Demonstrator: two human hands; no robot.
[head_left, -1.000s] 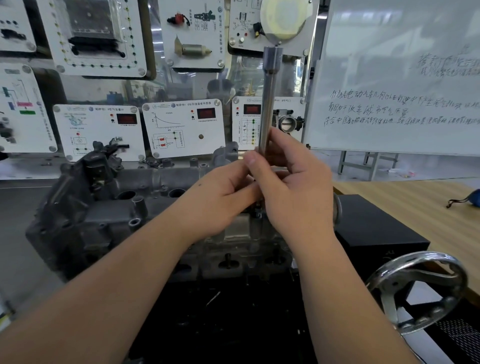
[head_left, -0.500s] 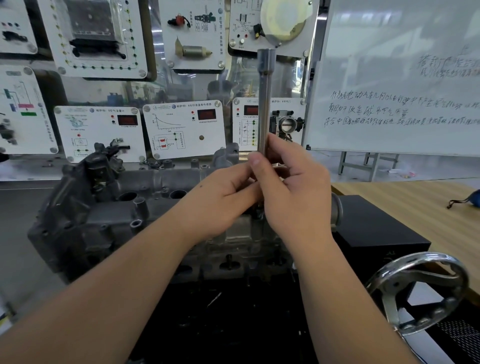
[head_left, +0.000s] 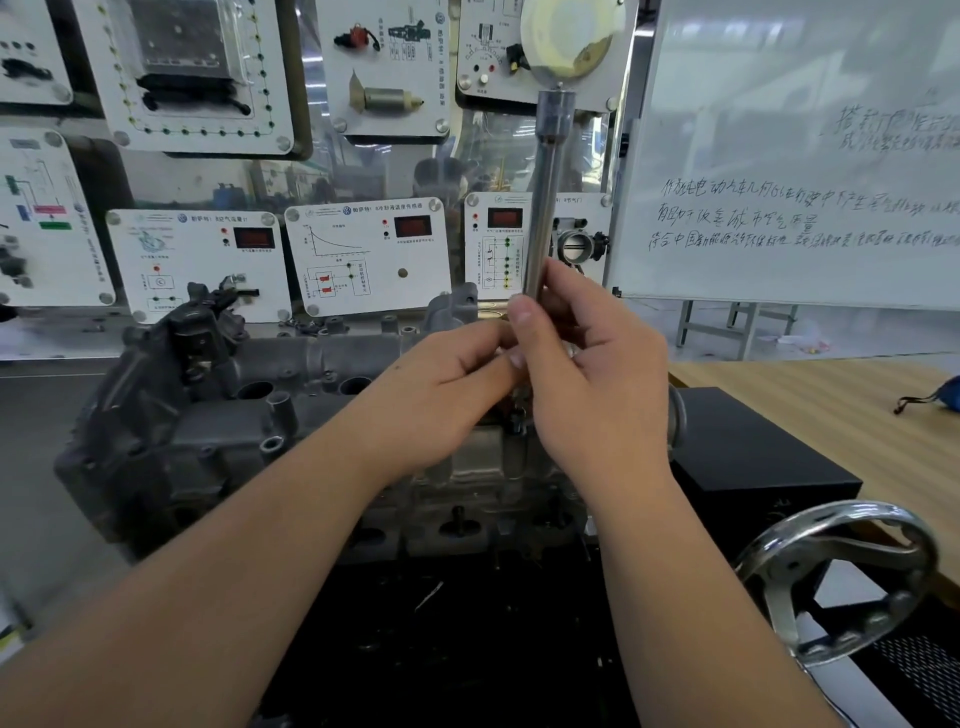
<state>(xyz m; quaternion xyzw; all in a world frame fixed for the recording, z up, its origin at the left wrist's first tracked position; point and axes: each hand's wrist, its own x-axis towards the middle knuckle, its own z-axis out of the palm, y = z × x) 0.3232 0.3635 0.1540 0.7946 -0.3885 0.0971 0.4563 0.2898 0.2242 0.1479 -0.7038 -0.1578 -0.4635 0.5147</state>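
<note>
- Head view: the right hand (head_left: 587, 374) grips the lower part of the steel rod (head_left: 545, 208), thumb and fingers curled round it
- The left hand (head_left: 441, 389) pinches the rod just below the right thumb
- The rod stands upright over the right part of the cylinder head (head_left: 208, 415), thicker end on top
- A chrome handwheel (head_left: 841, 577) sits beside a black box (head_left: 753, 457)

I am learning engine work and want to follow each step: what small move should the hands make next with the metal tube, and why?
Probably a gentle twist of the metal tube, held upright. The right hand and left hand both pinch its lower part. It stands nearly upright over the cylinder head, and its bottom end is hidden behind the hands.
</note>
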